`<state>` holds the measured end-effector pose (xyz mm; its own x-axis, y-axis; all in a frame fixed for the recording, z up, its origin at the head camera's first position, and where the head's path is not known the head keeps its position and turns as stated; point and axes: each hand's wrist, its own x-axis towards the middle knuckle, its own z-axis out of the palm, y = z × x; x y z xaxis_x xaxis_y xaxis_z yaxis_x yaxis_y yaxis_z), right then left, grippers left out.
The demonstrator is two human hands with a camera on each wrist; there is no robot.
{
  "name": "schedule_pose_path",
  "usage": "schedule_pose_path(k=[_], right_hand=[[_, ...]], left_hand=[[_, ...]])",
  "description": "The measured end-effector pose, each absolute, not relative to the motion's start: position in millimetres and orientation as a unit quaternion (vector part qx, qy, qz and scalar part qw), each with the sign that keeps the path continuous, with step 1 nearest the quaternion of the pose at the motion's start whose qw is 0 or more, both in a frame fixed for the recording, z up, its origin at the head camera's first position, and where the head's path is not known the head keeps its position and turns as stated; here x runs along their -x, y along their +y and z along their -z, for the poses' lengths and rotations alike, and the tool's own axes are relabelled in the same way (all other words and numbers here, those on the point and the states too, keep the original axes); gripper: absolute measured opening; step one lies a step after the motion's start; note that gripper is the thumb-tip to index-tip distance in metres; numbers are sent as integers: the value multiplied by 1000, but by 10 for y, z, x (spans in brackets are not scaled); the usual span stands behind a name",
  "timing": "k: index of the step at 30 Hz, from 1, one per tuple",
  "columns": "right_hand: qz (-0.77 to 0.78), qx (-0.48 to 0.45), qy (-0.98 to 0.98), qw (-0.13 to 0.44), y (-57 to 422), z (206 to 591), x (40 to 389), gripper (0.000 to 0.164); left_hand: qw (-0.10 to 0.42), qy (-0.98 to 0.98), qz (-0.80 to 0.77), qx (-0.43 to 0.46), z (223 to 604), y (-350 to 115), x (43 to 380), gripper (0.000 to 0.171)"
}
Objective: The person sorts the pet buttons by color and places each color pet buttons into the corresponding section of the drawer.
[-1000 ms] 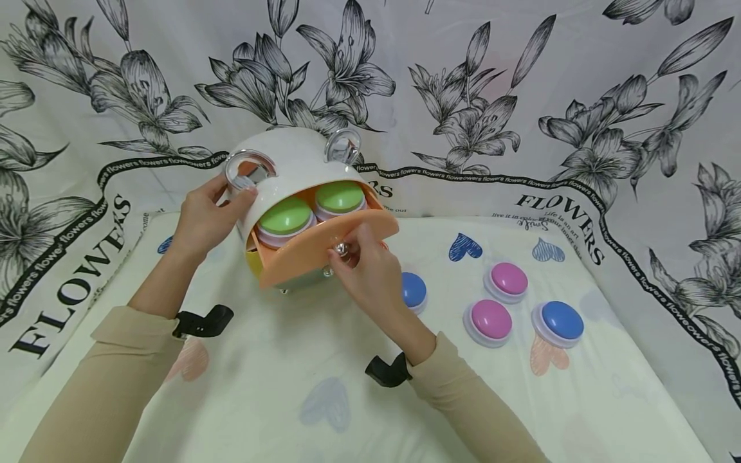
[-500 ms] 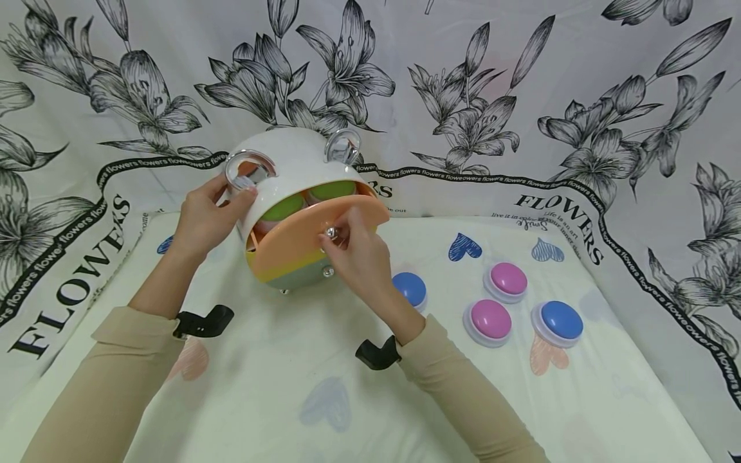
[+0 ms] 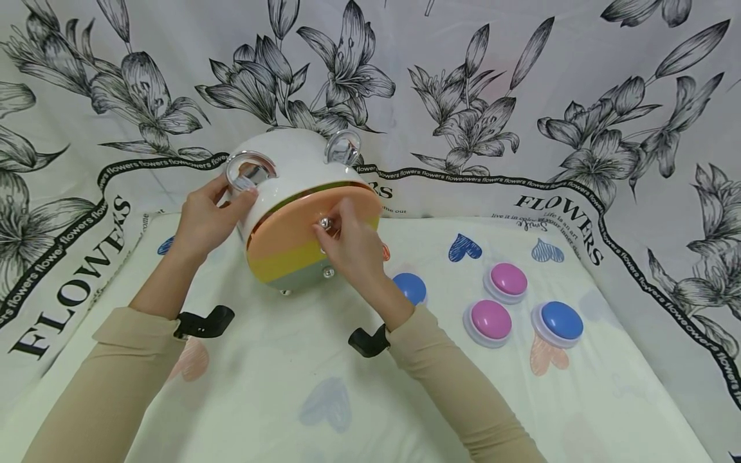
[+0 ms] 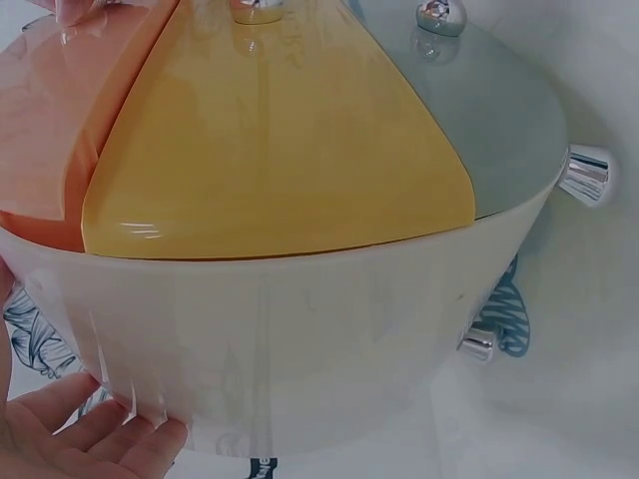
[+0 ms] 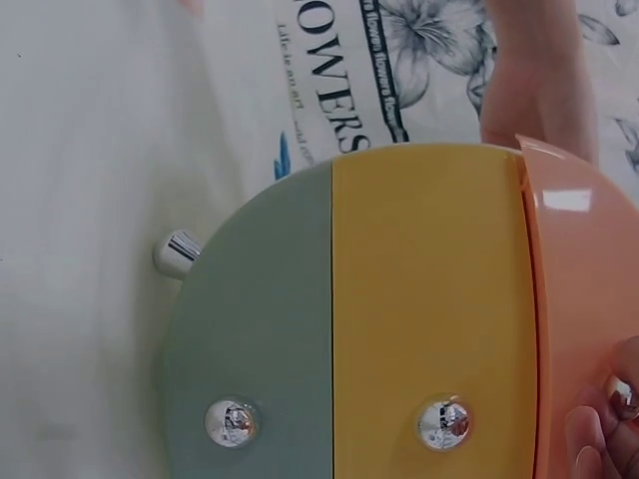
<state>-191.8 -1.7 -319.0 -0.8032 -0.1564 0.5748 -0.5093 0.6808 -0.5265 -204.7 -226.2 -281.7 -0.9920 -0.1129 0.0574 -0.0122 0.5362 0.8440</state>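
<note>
"Where's the orange drawer (image 3: 283, 235)?"

"It's at the top of the white box (image 3: 295, 154), almost all the way in. The box is near the back of the pale cloth (image 3: 260, 386), drawers facing the person."

"What's the right hand (image 3: 359, 251) doing?"

"It's pinching the shiny silver knob (image 3: 325, 224) on the orange drawer."

"And the left hand (image 3: 205, 215)?"

"It's holding the side of the box, with its thumb by a silver ring (image 3: 233, 170)."

"What's under the orange drawer?"

"A yellow drawer (image 4: 280, 150), then a gray-green drawer (image 5: 260, 329) at the bottom."

"Is something green peeking out?"

"A thin green strip (image 3: 324, 187) shows above the orange drawer, but it's too small to tell what it is."

"What's on the right?"

"Two pink buttons (image 3: 491, 319) and two blue buttons (image 3: 561, 320). The right arm hides a bit of one blue one."
</note>
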Motion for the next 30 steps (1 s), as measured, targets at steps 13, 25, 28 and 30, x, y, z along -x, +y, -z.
schedule_pose_path(k=[13, 25, 28, 30], right_hand=[[-340, -187, -888, 249, -77, 3174, 1988, 28], [-338, -196, -889, 240, -85, 3182, 2021, 28], [-338, -195, -888, 243, -84, 3189, 2025, 29], [-339, -193, -887, 247, -82, 3194, 2023, 29]], left_hand=[[48, -878, 474, -48, 2818, -2244, 2052, 76], [46, -878, 474, -48, 2814, -2254, 2051, 76], [48, -878, 475, -45, 2813, -2252, 2052, 75], [48, -877, 477, -43, 2818, -2252, 2055, 75]])
